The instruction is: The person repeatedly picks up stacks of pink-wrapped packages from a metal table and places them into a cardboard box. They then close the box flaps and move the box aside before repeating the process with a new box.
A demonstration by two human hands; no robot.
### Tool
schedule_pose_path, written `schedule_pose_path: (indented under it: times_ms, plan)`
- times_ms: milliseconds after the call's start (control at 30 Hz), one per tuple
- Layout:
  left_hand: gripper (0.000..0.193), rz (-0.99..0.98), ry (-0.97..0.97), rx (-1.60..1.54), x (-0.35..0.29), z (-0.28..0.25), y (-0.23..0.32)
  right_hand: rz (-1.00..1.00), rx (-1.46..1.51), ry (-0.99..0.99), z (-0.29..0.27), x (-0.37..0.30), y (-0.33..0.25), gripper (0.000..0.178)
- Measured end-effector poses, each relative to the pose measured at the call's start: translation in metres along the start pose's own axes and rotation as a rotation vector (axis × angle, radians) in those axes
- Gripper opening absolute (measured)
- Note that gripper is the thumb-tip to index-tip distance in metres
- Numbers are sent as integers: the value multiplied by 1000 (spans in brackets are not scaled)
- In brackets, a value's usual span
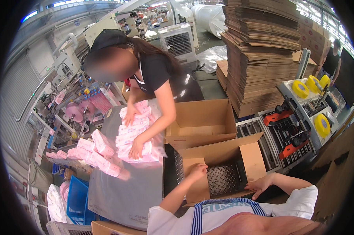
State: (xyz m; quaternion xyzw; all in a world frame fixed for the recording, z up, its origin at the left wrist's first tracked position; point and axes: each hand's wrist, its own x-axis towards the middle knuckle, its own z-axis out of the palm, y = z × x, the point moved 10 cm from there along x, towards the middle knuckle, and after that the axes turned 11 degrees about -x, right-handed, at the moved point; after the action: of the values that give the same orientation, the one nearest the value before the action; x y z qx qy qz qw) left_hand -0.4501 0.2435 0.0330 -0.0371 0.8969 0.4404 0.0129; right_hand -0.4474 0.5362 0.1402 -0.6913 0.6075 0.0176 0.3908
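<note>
From my remote station, I watch the right hand [260,186] lay outspread fingers on the near edge of an open carton [224,153], lower right of centre, while the left hand [197,172] curls its fingers at the carton's left flap [200,190]; I cannot tell whether they grip it. The carton's open bottom shows a ridged metal plate [224,182]. Beyond stands a second carton [203,113] near centre; left of it, a co-worker [157,70] touches pink packs [128,138] on the counter [130,194].
</note>
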Motion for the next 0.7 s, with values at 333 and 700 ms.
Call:
schedule_pose_path:
  times_ms: [333, 700]
  plan:
    - [44, 106, -88, 398, -42, -24, 106, 526, -659, 1073, -212, 17, 7, 17]
    - [70, -440, 314, 641, -95, -71, 38, 681, 321, 1467, -132, -38, 101, 29]
